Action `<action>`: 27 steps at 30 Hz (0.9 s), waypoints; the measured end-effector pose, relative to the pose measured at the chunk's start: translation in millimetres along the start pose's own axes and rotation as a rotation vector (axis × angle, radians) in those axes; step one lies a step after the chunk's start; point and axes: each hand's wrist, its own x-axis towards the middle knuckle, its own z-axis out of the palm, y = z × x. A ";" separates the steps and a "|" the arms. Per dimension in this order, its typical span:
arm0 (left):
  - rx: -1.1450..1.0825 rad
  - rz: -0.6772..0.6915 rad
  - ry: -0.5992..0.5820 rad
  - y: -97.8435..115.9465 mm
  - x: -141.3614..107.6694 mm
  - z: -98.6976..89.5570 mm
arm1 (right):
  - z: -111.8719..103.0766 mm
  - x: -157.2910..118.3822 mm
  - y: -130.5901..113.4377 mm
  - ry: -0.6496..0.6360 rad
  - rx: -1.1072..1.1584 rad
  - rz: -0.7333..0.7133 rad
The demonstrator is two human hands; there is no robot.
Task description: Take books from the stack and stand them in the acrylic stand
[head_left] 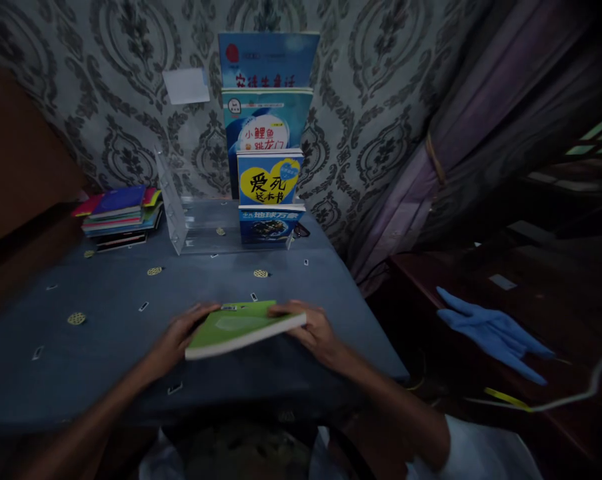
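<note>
Between my two hands, above the front part of the table, is a green book [241, 325] held tilted, its pale page edge facing me. My left hand [183, 335] grips the left side of it. On the opposite side, my right hand [313, 331] has its fingers over the cover near the upper right corner. Beyond the hands stands a clear acrylic book rack [173, 207] with several books upright in its right part. Its front book [271, 227] is dark blue, with a yellow-and-blue book [269, 179] behind it and taller blue ones at the back.
At the table's [115, 353] back left lies a stack of books [121, 217]. Dark glasses [301, 231] rest beside the rack. Blue gloves [493, 333] lie on a dark surface to the right, near a pale cable [575, 393]. A purple curtain [405, 193] hangs by the patterned wall.
</note>
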 end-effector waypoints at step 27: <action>-0.341 -0.307 0.094 -3.5 47.7 20.5 | 15.5 38.3 38.6 0.029 0.105 0.278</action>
